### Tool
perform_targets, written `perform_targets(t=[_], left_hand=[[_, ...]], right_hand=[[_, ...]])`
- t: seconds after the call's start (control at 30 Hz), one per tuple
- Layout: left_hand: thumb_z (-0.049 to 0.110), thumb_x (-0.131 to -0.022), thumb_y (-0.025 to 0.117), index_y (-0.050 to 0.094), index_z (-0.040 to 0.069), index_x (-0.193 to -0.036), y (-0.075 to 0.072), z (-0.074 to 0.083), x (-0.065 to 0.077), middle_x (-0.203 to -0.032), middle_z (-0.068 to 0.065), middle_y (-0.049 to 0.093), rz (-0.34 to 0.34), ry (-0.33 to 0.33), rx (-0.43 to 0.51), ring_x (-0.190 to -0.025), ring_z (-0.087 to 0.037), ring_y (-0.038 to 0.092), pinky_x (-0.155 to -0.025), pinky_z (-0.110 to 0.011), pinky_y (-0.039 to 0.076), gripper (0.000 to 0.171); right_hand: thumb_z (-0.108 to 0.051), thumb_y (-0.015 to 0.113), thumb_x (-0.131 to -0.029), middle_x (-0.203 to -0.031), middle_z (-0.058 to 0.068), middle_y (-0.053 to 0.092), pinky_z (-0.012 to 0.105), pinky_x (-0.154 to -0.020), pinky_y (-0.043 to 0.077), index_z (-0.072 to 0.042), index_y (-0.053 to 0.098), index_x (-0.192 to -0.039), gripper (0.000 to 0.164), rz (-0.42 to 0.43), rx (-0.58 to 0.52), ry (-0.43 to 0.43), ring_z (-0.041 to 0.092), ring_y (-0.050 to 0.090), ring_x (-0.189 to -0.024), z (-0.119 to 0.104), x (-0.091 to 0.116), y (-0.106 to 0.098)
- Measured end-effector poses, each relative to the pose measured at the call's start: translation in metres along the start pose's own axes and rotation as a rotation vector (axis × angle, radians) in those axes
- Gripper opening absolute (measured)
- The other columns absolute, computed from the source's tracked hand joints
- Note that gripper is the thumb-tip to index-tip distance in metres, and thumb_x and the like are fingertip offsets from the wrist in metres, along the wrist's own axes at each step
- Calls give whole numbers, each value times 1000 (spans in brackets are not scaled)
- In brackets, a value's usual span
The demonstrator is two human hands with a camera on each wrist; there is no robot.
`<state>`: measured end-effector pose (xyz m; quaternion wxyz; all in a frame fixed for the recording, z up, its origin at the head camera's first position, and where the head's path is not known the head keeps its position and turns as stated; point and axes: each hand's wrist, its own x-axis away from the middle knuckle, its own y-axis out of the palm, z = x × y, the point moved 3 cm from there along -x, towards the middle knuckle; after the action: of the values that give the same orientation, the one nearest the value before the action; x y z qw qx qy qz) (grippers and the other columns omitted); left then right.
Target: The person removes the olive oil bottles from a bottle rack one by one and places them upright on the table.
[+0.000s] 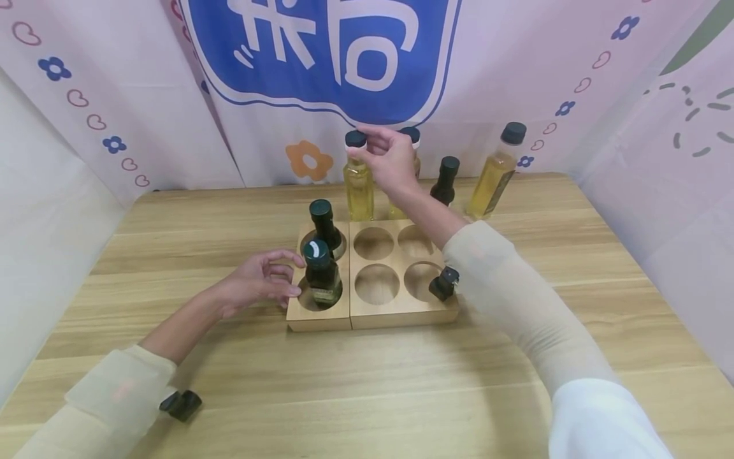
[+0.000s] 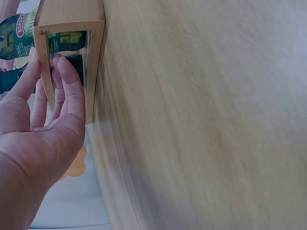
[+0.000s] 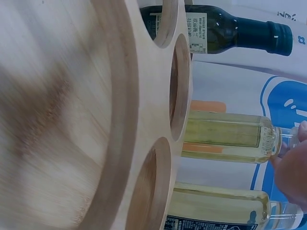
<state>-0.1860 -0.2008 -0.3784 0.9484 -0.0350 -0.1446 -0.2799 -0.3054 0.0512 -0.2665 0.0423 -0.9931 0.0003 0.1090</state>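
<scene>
My right hand (image 1: pixel 390 156) pinches a clear glass bottle of yellow oil (image 1: pixel 359 191) at its dark cap and neck, behind the wooden bottle rack (image 1: pixel 404 319). In the right wrist view that oil bottle (image 3: pixel 230 136) shows beyond the rack's round holes, fingers at its neck. At the rack's left end, my left hand (image 1: pixel 258 284) grips the edge of the top board, with fingers above and below it in the left wrist view. Two dark green bottles sit in the left holes: the front one (image 1: pixel 323 280) with a label, the rear one (image 1: pixel 324 226) behind it.
Behind the rack stand another yellow oil bottle (image 1: pixel 411 134), partly hidden by my right hand, and a dark bottle (image 1: pixel 446 182). A clear oil bottle (image 1: pixel 494 178) is farther right. A printed curtain (image 1: pixel 269 140) hangs along the back of the wooden table (image 1: pixel 355 389).
</scene>
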Motion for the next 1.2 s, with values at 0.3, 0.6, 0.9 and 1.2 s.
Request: perform_targets(t=[0.3,0.6,0.9,1.2], left_hand=[[-2,-79,73,46,1,-121,-1,-1,-1,-86,-7,54,6,1,-4,-68,-21,58,-64,-35,56,50],[0,-80,73,46,2,-121,-1,-3,0,-87,-8,53,12,9,-21,-69,-21,58,-65,-37,57,49],[1,-81,73,48,4,-121,0,-3,0,-88,-8,54,20,11,-31,-70,-21,59,-65,-37,57,47],[1,-81,72,45,2,-123,0,-1,-1,-88,-9,54,15,2,-31,-70,-20,59,-66,-36,57,50]], right_hand=[[-14,78,-78,-127,2,60,19,-91,48,-13,58,-129,55,-75,-2,3,11,60,-109,-2,5,-1],[-11,72,-84,-154,-3,24,24,-111,28,-11,25,-150,81,-232,40,12,8,26,-138,-30,42,-5],[-10,72,-84,-155,5,23,27,-112,28,-7,23,-149,82,-281,151,-73,13,26,-139,-36,69,-26],[-7,74,-82,-148,8,37,25,-108,33,-6,34,-145,74,-291,127,-92,18,37,-134,-6,71,-60]])
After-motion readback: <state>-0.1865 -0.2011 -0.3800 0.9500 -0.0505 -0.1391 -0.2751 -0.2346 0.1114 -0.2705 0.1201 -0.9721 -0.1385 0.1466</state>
